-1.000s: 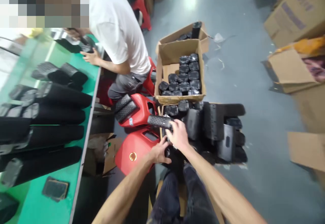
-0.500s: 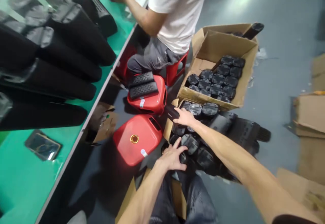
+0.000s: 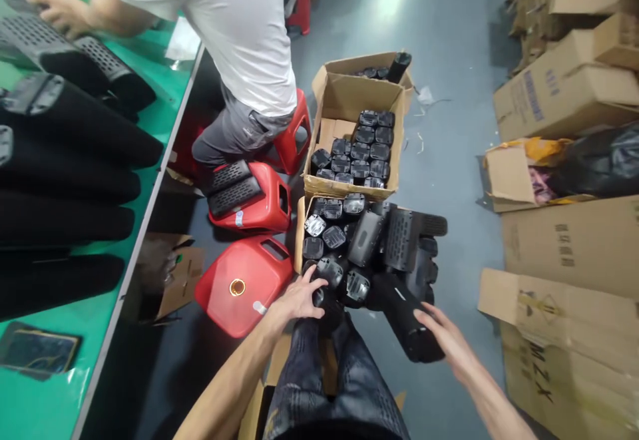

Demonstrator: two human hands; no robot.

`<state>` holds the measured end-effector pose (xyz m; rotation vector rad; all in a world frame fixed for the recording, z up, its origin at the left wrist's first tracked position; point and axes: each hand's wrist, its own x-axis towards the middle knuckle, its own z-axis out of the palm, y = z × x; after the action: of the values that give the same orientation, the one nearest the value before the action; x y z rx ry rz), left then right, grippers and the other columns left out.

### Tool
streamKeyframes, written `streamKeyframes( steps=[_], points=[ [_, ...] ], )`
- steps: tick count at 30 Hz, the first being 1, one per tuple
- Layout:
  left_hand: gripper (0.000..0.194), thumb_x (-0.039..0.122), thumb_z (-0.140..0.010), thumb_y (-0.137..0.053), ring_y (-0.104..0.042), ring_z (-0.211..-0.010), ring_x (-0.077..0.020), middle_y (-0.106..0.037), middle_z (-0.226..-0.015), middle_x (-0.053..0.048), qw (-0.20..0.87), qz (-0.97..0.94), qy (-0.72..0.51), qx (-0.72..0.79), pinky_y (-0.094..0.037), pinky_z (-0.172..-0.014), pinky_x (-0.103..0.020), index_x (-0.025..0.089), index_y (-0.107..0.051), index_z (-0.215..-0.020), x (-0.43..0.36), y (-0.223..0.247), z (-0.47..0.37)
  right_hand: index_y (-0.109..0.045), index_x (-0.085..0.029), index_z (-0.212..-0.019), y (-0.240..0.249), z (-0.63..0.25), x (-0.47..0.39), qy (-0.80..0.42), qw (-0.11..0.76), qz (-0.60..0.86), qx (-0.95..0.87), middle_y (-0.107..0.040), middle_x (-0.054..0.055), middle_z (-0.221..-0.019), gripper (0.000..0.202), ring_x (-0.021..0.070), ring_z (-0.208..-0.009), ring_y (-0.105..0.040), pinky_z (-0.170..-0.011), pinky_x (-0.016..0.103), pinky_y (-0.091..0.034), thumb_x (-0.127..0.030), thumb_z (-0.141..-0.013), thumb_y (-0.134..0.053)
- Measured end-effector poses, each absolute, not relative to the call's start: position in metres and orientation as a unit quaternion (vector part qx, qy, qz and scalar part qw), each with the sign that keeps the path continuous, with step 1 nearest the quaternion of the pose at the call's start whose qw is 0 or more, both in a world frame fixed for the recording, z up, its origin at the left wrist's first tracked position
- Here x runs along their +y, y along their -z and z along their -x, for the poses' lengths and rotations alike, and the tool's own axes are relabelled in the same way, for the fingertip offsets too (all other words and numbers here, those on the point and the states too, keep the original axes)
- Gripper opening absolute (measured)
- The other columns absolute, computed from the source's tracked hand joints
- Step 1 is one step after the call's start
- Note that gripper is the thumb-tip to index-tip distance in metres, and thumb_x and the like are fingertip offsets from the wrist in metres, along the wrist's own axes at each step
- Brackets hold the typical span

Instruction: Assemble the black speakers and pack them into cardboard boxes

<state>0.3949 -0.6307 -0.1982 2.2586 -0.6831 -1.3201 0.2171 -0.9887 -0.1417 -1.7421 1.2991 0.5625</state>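
Observation:
My right hand point(image 3: 442, 333) is wrapped round the lower end of a black cylindrical casing point(image 3: 407, 323), which lies slanted at the right of a cardboard box point(image 3: 300, 230) full of black casings. Over the near left corner of that box, my left hand point(image 3: 303, 297) has its fingers spread; they rest on a dark casing point(image 3: 319, 300) and do not close round it. Several perforated black casings point(image 3: 399, 240) lie on top of the box's right side. Behind it, a larger open box point(image 3: 357, 94) holds upright casings in rows.
A person in a white shirt point(image 3: 244, 34) sits at the green table point(image 3: 30, 407) on the left, which bears long black casings and a phone point(image 3: 40, 350). Red stools point(image 3: 234, 287) stand beside the boxes. Cartons point(image 3: 574, 247) line the right side.
My right hand has moved from the box's left side to its right, now with a black casing in it. My left hand stays over the near corner. The view has shifted to the right.

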Motion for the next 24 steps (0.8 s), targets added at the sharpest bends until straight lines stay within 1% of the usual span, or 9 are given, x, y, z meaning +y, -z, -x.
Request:
streamKeyframes(
  steps=[2,3,7,9,12,14,17,20,24],
  points=[
    [0.089,0.040,-0.068,-0.087,-0.047,-0.146,-0.0488,-0.012,-0.178,-0.013,0.219,-0.812,0.483,-0.243,-0.048,-0.115,-0.056,0.031,-0.055,-0.150,-0.636,0.191,-0.394,-0.063,-0.020,-0.145,0.158,-0.216,-0.975,-0.234,0.427,0.673,0.556,-0.075,0.015,-0.133,0.085,0.0385,-0.121,-0.071,-0.095,0.049,-0.059,-0.071,-0.077,-0.060],
    [0.088,0.040,-0.069,-0.087,-0.048,-0.146,-0.0476,-0.012,-0.178,-0.013,0.219,-0.812,0.487,-0.238,-0.048,-0.115,-0.055,0.031,-0.055,-0.150,-0.638,0.189,-0.394,-0.061,-0.018,-0.148,0.167,-0.219,-0.969,-0.234,0.423,0.671,0.562,-0.073,0.016,-0.135,0.087,0.0379,-0.121,-0.071,-0.095,0.047,-0.059,-0.070,-0.078,-0.059],
    [0.084,0.037,-0.070,-0.086,-0.046,-0.149,-0.0452,-0.010,-0.178,-0.011,0.208,-0.815,0.492,-0.225,-0.048,-0.116,-0.052,0.030,-0.056,-0.149,-0.644,0.181,-0.395,-0.053,-0.011,-0.155,0.205,-0.245,-0.955,-0.221,0.400,0.688,0.564,-0.065,0.021,-0.146,0.086,0.0371,-0.137,-0.061,-0.110,0.046,-0.051,-0.064,-0.087,-0.056],
    [0.083,0.036,-0.071,-0.085,-0.044,-0.150,-0.0453,-0.012,-0.178,-0.011,0.203,-0.817,0.488,-0.229,-0.046,-0.118,-0.053,0.030,-0.056,-0.148,-0.644,0.181,-0.396,-0.050,-0.014,-0.157,0.221,-0.260,-0.956,-0.223,0.387,0.696,0.562,-0.060,0.021,-0.152,0.079,0.0359,-0.140,-0.058,-0.115,0.048,-0.047,-0.060,-0.094,-0.056],
    [0.082,0.037,-0.071,-0.085,-0.044,-0.150,-0.0464,-0.014,-0.177,-0.012,0.197,-0.821,0.483,-0.230,-0.046,-0.117,-0.054,0.029,-0.057,-0.148,-0.642,0.183,-0.395,-0.054,-0.019,-0.152,0.234,-0.276,-0.965,-0.236,0.374,0.706,0.553,-0.055,0.018,-0.156,0.062,0.0338,-0.139,-0.057,-0.117,0.054,-0.044,-0.050,-0.099,-0.065],
    [0.083,0.037,-0.070,-0.086,-0.047,-0.147,-0.0466,-0.015,-0.177,-0.012,0.197,-0.822,0.481,-0.231,-0.048,-0.115,-0.054,0.030,-0.058,-0.147,-0.643,0.183,-0.392,-0.059,-0.021,-0.146,0.239,-0.282,-0.974,-0.245,0.369,0.710,0.548,-0.055,0.015,-0.154,0.053,0.0325,-0.135,-0.058,-0.114,0.057,-0.046,-0.046,-0.100,-0.068],
    [0.084,0.039,-0.069,-0.086,-0.050,-0.145,-0.0460,-0.018,-0.176,-0.013,0.211,-0.813,0.485,-0.244,-0.049,-0.113,-0.055,0.031,-0.057,-0.148,-0.649,0.180,-0.387,-0.061,-0.021,-0.141,0.246,-0.290,-0.984,-0.250,0.362,0.706,0.554,-0.059,0.013,-0.148,0.046,0.0308,-0.129,-0.062,-0.108,0.055,-0.052,-0.044,-0.102,-0.067],
    [0.086,0.040,-0.069,-0.087,-0.046,-0.148,-0.0454,-0.012,-0.177,-0.013,0.239,-0.798,0.499,-0.241,-0.048,-0.114,-0.054,0.033,-0.055,-0.149,-0.655,0.179,-0.383,-0.061,-0.021,-0.140,0.256,-0.301,-0.985,-0.248,0.360,0.698,0.567,-0.061,0.013,-0.144,0.043,0.0288,-0.122,-0.065,-0.103,0.052,-0.056,-0.044,-0.103,-0.065],
    [0.080,0.037,-0.073,-0.085,-0.042,-0.153,-0.0403,0.000,-0.178,-0.015,0.295,-0.794,0.496,-0.191,-0.046,-0.117,-0.044,0.026,-0.056,-0.147,-0.652,0.193,-0.383,-0.063,-0.021,-0.138,0.262,-0.307,-0.981,-0.236,0.381,0.697,0.560,-0.063,0.013,-0.142,0.042,0.0283,-0.121,-0.066,-0.103,0.052,-0.055,-0.045,-0.104,-0.064]
  ],
)
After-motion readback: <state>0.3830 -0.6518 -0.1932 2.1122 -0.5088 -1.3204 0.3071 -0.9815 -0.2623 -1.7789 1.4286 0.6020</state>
